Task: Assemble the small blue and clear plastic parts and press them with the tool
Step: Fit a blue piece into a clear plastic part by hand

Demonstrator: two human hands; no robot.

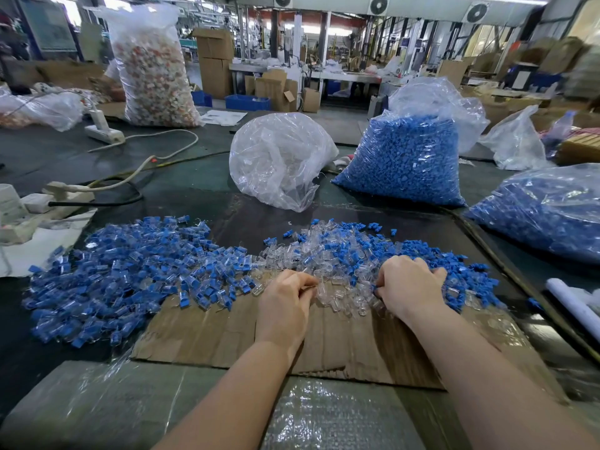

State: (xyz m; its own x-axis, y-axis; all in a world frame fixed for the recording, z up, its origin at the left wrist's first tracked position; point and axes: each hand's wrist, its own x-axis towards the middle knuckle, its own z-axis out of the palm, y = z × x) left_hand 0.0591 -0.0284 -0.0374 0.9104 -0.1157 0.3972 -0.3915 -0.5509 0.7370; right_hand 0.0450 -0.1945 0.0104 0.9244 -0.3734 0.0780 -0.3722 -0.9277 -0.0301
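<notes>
Both forearms reach in from the near edge over a cardboard sheet on the table. Left hand is curled, thumb & fingers pinched together at the pile's near edge; what's between them is too small to tell, maybe a clear piece. Right hand lies palm-down, fingers bent & dug into the mixed heap, thumb tip by a blue bit; can't tell if it's gripping anything.

Just beyond & between the hands: loose clear parts, stubby caps lying every which way, no common axis. Right of the right hand & past it, loose blue parts, also jumbled. Left of the left hand, a wide spread of assembled blue-and-clear pieces, long axes random.

Farther out: crumpled clear bag ahead, full bag of blue parts to its right, another blue bag far right. Power strip far left.
</notes>
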